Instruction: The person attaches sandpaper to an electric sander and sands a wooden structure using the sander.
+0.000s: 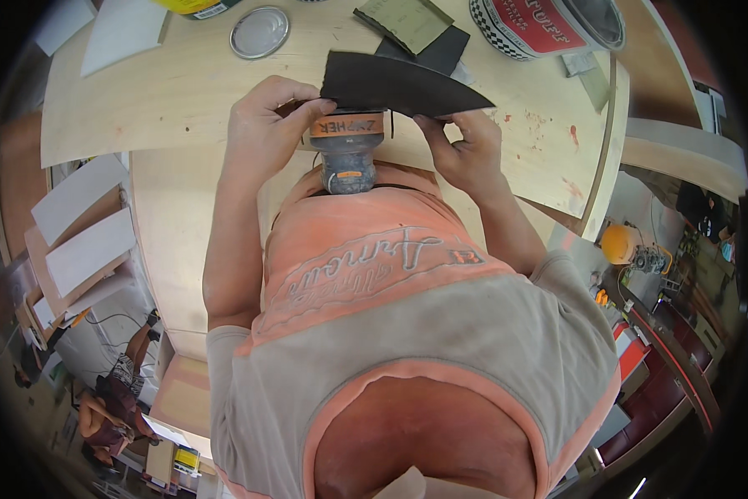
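A dark, slightly curved sheet (395,83), which looks like sandpaper, spans between my two hands above the table. My left hand (264,125) pinches its left end between thumb and fingers. At the lower right edge, my right hand (465,145) grips it with thumb and fingertips. Just beneath the sheet, between my hands, is an orange and grey power sander (347,150), close against my shirt. The sheet covers the sander's far end, so I cannot tell whether the two are joined.
The pale wooden table (166,108) carries a round metal lid (259,32), a greenish abrasive sheet (406,23) over a dark one, a red-labelled tin (528,29) and part of a yellow tin (195,7). White panels (91,254) lie left. Another person (108,416) is at lower left.
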The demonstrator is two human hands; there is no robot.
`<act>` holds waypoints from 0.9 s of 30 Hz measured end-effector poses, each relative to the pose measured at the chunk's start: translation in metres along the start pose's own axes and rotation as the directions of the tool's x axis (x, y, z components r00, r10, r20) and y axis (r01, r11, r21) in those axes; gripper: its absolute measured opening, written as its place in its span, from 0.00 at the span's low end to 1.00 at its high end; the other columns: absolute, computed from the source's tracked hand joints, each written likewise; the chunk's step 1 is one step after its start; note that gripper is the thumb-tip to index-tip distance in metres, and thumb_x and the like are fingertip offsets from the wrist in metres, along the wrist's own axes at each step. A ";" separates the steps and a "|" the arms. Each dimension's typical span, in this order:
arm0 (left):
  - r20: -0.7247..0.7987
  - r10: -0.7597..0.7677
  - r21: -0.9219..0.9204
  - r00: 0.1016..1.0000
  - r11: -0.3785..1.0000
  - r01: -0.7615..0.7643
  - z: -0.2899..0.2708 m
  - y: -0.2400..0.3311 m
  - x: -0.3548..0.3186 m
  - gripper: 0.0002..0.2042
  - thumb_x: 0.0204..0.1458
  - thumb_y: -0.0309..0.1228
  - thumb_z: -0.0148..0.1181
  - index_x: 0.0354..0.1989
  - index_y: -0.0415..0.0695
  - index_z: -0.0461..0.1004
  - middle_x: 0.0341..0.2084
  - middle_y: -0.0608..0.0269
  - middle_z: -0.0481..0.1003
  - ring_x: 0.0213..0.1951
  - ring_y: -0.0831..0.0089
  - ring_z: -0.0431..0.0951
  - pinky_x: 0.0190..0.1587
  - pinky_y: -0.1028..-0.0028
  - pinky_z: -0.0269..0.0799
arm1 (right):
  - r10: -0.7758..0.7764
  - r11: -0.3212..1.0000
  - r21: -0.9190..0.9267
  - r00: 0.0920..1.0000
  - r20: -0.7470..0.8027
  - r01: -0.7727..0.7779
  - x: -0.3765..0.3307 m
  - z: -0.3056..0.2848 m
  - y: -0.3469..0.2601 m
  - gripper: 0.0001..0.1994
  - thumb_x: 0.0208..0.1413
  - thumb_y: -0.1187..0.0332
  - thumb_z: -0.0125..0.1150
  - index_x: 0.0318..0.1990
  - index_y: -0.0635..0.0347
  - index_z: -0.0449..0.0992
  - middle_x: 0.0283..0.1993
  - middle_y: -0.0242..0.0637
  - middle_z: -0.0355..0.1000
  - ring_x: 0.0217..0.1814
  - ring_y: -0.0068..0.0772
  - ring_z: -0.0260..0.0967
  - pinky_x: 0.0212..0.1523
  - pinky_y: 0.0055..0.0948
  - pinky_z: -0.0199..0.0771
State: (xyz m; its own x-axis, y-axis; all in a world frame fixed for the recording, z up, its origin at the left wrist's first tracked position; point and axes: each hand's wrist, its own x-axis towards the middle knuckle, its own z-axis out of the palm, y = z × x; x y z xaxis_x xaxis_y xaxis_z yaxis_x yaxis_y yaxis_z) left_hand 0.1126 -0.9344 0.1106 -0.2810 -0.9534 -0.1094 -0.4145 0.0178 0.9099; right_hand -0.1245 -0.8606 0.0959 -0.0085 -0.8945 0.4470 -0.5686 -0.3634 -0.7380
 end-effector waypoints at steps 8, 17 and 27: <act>-0.006 -0.015 -0.273 1.000 0.962 0.013 -0.009 -0.037 0.000 0.05 0.48 0.25 0.66 0.30 0.39 0.76 0.25 0.70 0.73 0.28 0.83 0.69 0.29 0.81 0.65 | 0.054 0.997 0.040 0.971 0.233 -0.065 0.025 0.006 0.015 0.07 0.46 0.74 0.66 0.33 0.65 0.76 0.24 0.39 0.69 0.24 0.33 0.67 0.24 0.28 0.65; -0.064 0.029 -0.458 0.998 0.887 -0.055 -0.003 -0.056 -0.010 0.05 0.48 0.24 0.66 0.30 0.40 0.74 0.28 0.68 0.73 0.31 0.82 0.70 0.34 0.82 0.66 | 0.194 0.979 -0.018 0.909 0.369 -0.202 0.039 0.007 0.007 0.08 0.48 0.71 0.65 0.30 0.65 0.74 0.24 0.41 0.67 0.24 0.37 0.65 0.25 0.31 0.63; -0.229 -0.057 -0.067 0.972 0.997 0.043 0.011 -0.031 -0.026 0.07 0.49 0.28 0.65 0.33 0.38 0.76 0.26 0.65 0.75 0.28 0.82 0.71 0.31 0.80 0.68 | 0.118 0.992 -0.071 0.946 0.302 -0.101 0.035 0.008 0.011 0.09 0.48 0.68 0.64 0.33 0.65 0.76 0.26 0.42 0.69 0.28 0.42 0.67 0.29 0.34 0.65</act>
State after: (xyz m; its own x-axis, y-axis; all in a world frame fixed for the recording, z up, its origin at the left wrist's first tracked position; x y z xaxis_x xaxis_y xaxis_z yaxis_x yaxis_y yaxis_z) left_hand 0.1231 -0.9068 0.0813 -0.0514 -0.9964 -0.0667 -0.3672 -0.0433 0.9291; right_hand -0.1239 -0.8980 0.0996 0.1733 -0.9677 0.1830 -0.6220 -0.2516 -0.7415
